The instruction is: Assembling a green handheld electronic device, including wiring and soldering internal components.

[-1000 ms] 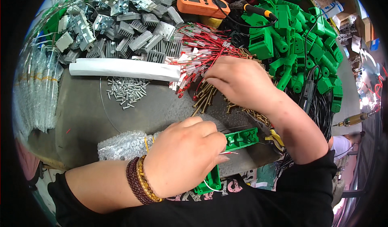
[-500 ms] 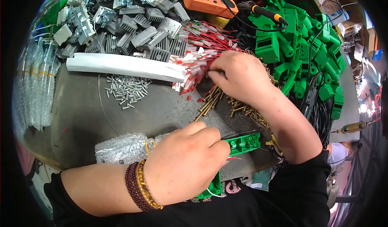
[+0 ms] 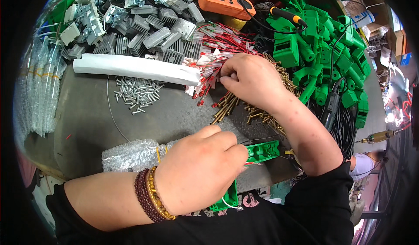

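My left hand (image 3: 203,168), with beaded bracelets at the wrist, is closed over a green plastic housing (image 3: 264,151). The housing's open, hollow end sticks out to the right of my fingers, and another green part (image 3: 231,197) with a white wire shows below the hand. A short red wire end lies by my fingertips. My right hand (image 3: 253,79) is closed, fingers curled at the edge of a pile of red-wired LEDs (image 3: 205,77). What its fingertips hold is hidden. Long brass-coloured screws (image 3: 227,105) lie just below that hand.
Grey heat sinks (image 3: 161,40) pile up at the far left, behind a folded white paper strip (image 3: 135,68). Silver screws (image 3: 137,94) and bubble-wrapped bundles (image 3: 128,157) lie nearer. An orange multimeter (image 3: 224,3) and green housings (image 3: 323,48) stand far right, with a soldering iron (image 3: 286,16).
My right hand has shifted slightly left along the LED pile, fingers still curled. My left hand stays over the green housing, nearly unmoved.
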A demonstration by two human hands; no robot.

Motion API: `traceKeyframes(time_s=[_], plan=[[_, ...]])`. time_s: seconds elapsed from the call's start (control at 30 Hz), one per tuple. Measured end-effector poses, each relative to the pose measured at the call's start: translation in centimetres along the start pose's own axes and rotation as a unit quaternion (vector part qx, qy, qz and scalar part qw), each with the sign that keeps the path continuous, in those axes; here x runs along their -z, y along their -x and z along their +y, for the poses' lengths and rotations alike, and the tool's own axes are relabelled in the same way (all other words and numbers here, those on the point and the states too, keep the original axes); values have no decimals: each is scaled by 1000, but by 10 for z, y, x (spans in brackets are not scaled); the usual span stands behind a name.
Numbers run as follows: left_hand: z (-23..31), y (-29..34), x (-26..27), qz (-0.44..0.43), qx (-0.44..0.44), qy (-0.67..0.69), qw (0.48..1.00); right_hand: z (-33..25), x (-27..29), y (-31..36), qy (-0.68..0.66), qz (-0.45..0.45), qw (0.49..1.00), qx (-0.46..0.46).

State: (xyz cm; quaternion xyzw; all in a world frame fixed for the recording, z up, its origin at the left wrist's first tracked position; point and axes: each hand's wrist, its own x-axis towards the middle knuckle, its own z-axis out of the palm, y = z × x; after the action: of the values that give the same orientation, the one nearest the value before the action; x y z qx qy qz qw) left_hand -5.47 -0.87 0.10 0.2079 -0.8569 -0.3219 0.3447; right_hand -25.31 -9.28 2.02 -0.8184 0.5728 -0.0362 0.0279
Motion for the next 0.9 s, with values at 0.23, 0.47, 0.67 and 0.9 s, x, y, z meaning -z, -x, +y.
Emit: traceKeyframes(time_s=[0.23,0.47,0.67,0.9], plan=[[1,-1,-1,21,1,1,1000,-17,5,-3,-14,-49,995,-82],[0,-1,0,29,2,11,1000,-13,28,22,-29,15,999,-26],[3,-4,4,61,-2,-61,996,-29,62,104,-216,69,974,-18],[2,-4,2,65,4,-54,996,-34,41,152,-329,108,938,-2]])
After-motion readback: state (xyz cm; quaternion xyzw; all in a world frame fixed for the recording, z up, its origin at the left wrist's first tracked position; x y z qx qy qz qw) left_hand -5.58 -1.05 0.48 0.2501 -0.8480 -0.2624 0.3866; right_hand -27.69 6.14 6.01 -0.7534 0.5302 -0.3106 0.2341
